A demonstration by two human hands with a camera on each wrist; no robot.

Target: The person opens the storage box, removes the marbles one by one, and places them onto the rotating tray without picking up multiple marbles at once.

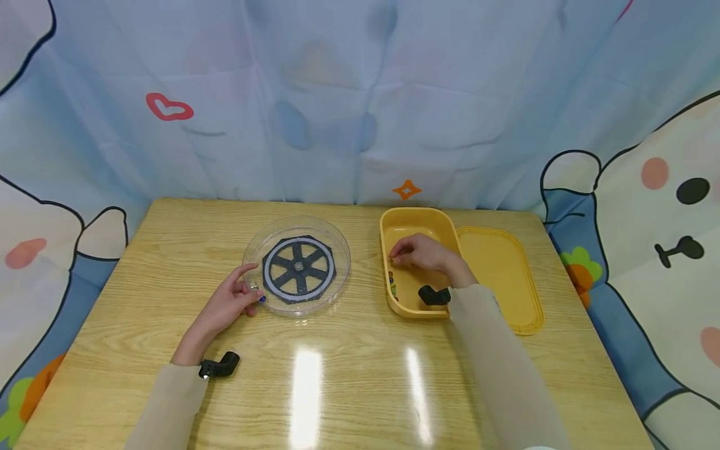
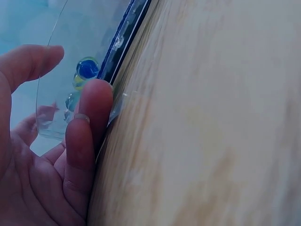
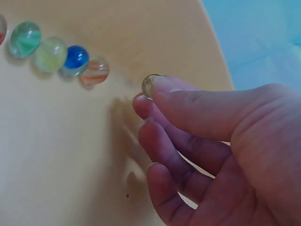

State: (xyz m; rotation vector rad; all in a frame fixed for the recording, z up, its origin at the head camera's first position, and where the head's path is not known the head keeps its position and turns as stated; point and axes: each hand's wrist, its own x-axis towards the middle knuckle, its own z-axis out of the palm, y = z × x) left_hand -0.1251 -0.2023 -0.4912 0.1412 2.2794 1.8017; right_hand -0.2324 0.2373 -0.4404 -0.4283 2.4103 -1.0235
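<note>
Right hand [image 1: 420,252], right of centre in the head view: small clear glass marble with a yellowish tint [image 3: 147,87] pinched between thumb and index tip, other fingers bent, unloaded. Pick from the yellow rectangular plastic tray [image 1: 413,211] judged in hand; firm pinch and a lift clear of the wall seem called for. Marble is round, glossy, partly covered by the thumb; no damage seen. Row of coloured glass marbles [image 3: 51,55] lined up at upper left of the right wrist view.

Left hand [image 1: 225,306], left of centre: placed at the rim of the clear round plastic dish [image 1: 342,265]; whether the rim is gripped can't be told. Blue-cored glass marble [image 2: 87,68] seen near those fingers.
</note>
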